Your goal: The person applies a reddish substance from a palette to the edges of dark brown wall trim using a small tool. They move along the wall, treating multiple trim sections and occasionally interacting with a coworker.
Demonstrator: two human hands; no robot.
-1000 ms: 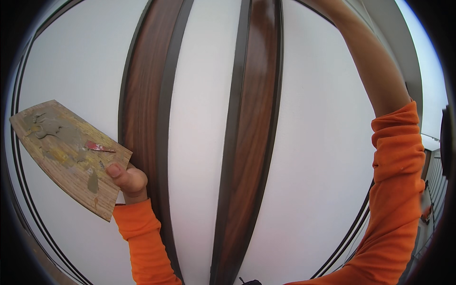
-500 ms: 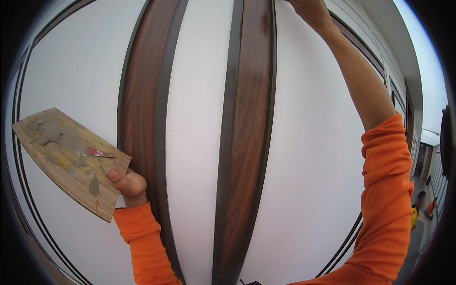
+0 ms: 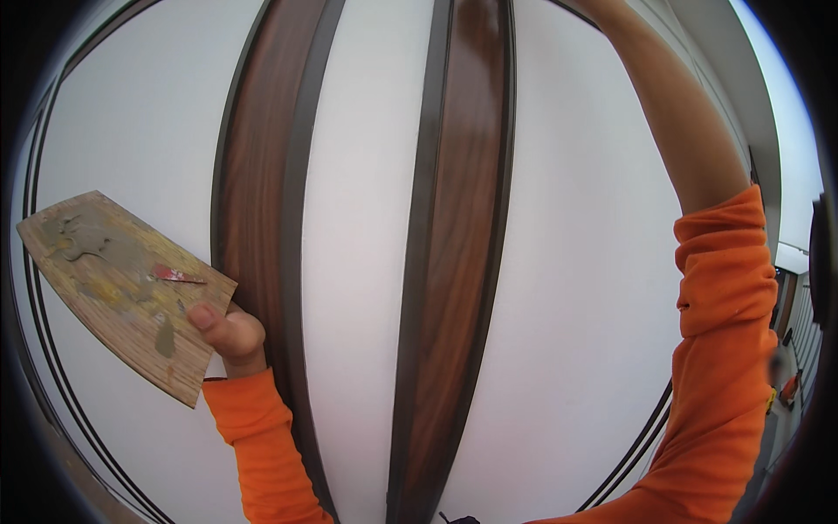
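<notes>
The bare left hand (image 3: 231,336), at lower left of the frame, is closed on the narrow end of a flat, tapering, pale wooden board (image 3: 131,323): the thumb presses on its upper face, while the other fingers are mostly hidden. The board lies tilted across the left of the frame, its broad end toward the rim. Grey paste (image 3: 103,240) is smeared over its upper-left part; a small red-and-white flake or scrap (image 3: 177,274), hard to identify, lies nearer the thumb.

The right hand (image 3: 594,7) is nearly all cut off by the upper edge, so its grip, and anything in it, cannot be told. Its orange sleeve (image 3: 720,306) is bunched below the bare forearm (image 3: 676,113).

Two dark-brown wood-grain strips (image 3: 463,201) with dark edging run between glossy white panels (image 3: 362,262); their upper ends are out of frame. A small orange shape (image 3: 790,387) at far right is too small to tell.
</notes>
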